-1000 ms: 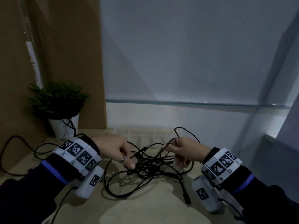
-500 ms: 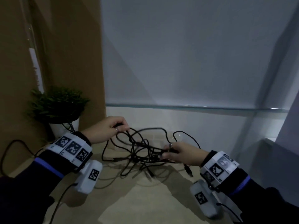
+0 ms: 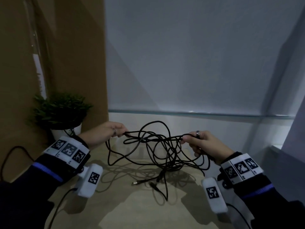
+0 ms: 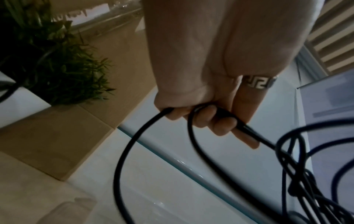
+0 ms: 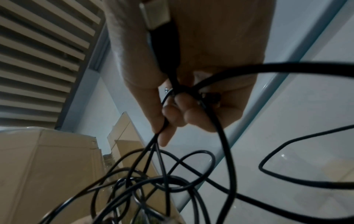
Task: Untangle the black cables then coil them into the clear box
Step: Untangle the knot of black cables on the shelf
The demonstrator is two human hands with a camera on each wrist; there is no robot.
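Observation:
A tangle of black cables (image 3: 156,146) hangs in the air between my two hands, and its lower loops and two plug ends (image 3: 137,183) reach down to the beige table (image 3: 132,212). My left hand (image 3: 121,132) grips a cable strand at the tangle's left, its fingers (image 4: 203,119) curled round the cable (image 4: 122,159). My right hand (image 3: 186,139) grips several strands at the right. A USB plug (image 5: 155,16) lies along its palm, with the fingers (image 5: 172,116) closed round the cables (image 5: 224,144). Behind the hanging loops a faint outline on the table may be the clear box (image 3: 132,150).
A potted plant (image 3: 61,111) in a white pot stands at the back left against a brown panel (image 3: 66,63). A pale wall with a glass ledge (image 3: 198,113) closes the back. A grey ledge (image 3: 277,151) is on the right. Thin camera leads (image 3: 9,154) trail at the left.
Both hands have risen and drawn apart. The tangle, which lay on the table a second ago, now hangs stretched between them with the plug ends dangling.

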